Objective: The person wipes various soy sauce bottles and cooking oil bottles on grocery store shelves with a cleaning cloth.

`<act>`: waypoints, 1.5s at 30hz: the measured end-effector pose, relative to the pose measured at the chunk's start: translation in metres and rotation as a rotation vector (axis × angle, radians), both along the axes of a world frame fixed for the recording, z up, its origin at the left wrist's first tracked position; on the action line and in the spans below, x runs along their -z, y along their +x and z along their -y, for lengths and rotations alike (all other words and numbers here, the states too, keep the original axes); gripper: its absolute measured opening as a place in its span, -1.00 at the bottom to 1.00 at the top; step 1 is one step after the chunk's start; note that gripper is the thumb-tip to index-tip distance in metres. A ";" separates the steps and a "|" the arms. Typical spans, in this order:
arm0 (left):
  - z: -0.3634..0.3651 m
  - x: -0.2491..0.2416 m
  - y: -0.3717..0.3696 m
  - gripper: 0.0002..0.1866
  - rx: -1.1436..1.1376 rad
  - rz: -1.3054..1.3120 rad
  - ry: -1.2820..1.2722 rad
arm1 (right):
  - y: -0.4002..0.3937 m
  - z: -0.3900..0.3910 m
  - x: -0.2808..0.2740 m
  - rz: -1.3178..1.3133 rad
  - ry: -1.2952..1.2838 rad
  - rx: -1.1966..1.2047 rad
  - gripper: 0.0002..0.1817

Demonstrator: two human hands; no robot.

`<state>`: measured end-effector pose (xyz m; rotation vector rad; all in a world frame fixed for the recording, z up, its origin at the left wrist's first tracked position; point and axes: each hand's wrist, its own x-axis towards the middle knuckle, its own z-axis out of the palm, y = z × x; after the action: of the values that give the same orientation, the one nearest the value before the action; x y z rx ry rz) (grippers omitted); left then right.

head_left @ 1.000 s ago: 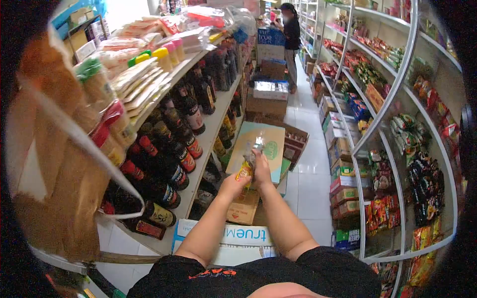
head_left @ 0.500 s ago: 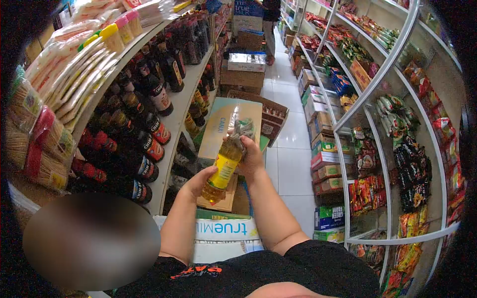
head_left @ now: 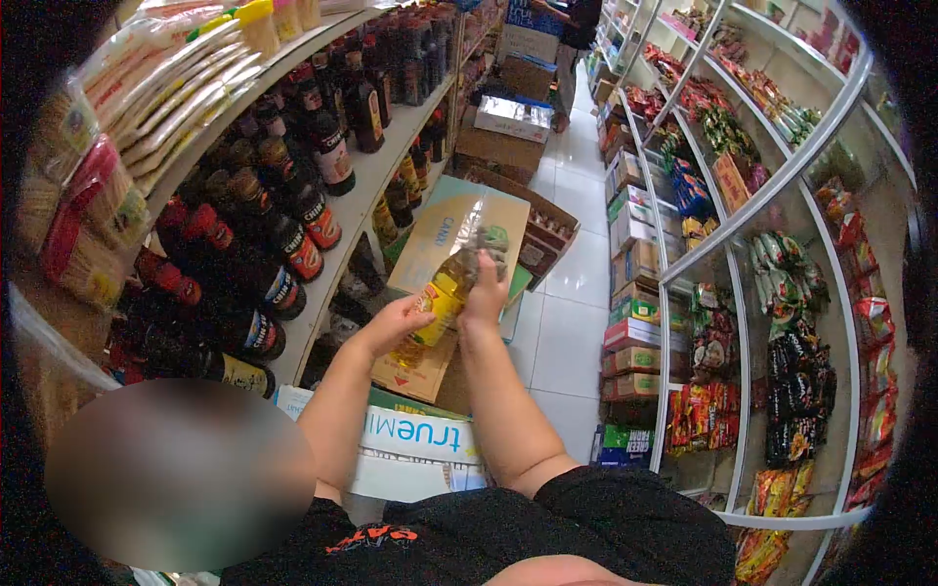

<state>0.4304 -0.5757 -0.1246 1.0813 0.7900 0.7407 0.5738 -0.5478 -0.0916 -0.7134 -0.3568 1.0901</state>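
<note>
A bottle of yellow oil with a yellow label (head_left: 445, 305) is held at a tilt over a cardboard box (head_left: 447, 223). My left hand (head_left: 396, 327) holds the bottle's lower part, with the thumb across the label. Around the upper part, my right hand (head_left: 485, 291) is closed on the bottle and on a greyish, crumpled cloth or wrap (head_left: 491, 246), whose exact kind I cannot make out. Below my hands lies a white box marked "trueMilk" (head_left: 415, 437).
Dark sauce bottles (head_left: 303, 244) line the left shelf (head_left: 327, 195), with packs of sticks (head_left: 93, 210) beside them. Glass-fronted shelves with packets (head_left: 796, 381) stand at right. Boxes (head_left: 513, 119) are stacked ahead beside the tiled aisle (head_left: 567, 332). A person (head_left: 576, 39) stands at the far end.
The view has shifted, so the shelves and boxes appear moved. Both hands still hold the bottle, which now tilts a little more to the right at its top.
</note>
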 end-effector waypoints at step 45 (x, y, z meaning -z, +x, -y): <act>-0.034 0.002 0.014 -0.55 -0.600 0.642 -0.317 | -0.032 0.016 0.028 0.996 0.373 -0.351 -0.49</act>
<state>0.4442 -0.5414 -0.1261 0.2634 0.6356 1.3308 0.5420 -0.5636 -0.1197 -0.8321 -1.5399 0.8781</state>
